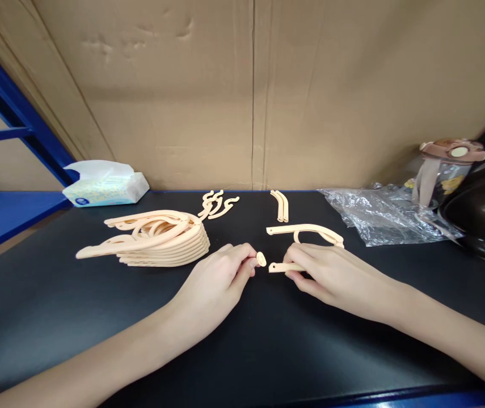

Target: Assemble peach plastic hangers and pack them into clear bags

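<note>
My left hand [223,275] pinches a small cream plastic piece [261,259] between thumb and fingers. Its oval end faces out; the rest is hidden in the grip. Close by on the right, my right hand [331,272] is closed on a cream folding hanger [306,228]. One straight arm with a hole at its tip points toward the left hand, a small gap from the piece. The other, curved arm shows beyond my fingers. Left of the hands lies a stack of similar cream hangers [165,243].
Several loose hanger hooks [216,205] and a few curved cream strips [282,205] lie farther back on the black table [242,351]. A tissue pack [106,184] stands back left. At right are a clear plastic bag [365,215], a bottle [450,164] and a glossy black object [480,204].
</note>
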`<state>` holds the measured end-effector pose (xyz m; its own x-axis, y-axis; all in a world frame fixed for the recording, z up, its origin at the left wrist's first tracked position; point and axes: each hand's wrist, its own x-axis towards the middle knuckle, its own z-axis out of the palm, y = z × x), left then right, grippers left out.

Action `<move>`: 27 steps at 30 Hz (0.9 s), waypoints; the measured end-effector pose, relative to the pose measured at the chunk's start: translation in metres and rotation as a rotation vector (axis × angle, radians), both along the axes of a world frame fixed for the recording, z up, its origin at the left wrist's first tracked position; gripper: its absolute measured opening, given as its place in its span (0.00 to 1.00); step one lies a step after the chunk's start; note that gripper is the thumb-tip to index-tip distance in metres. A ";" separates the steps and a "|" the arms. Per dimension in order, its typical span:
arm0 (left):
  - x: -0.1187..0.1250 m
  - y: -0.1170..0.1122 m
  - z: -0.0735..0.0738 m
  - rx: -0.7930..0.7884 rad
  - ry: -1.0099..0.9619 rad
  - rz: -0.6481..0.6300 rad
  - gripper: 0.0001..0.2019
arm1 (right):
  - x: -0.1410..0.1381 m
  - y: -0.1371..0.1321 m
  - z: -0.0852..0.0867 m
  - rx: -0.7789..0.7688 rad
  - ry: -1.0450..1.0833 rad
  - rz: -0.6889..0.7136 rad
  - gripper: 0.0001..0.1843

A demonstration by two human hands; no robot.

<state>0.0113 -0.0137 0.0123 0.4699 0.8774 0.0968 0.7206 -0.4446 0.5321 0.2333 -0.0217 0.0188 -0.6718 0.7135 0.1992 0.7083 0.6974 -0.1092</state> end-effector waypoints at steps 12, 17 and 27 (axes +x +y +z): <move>0.007 0.007 -0.002 0.407 0.412 -0.058 0.11 | 0.001 -0.006 0.004 -0.017 -0.053 0.043 0.08; 0.022 0.008 0.003 0.419 0.716 -0.044 0.16 | 0.002 -0.009 0.005 -0.008 -0.049 0.029 0.10; 0.066 0.049 -0.001 0.402 0.698 0.192 0.20 | 0.004 -0.009 0.004 0.019 -0.099 0.017 0.09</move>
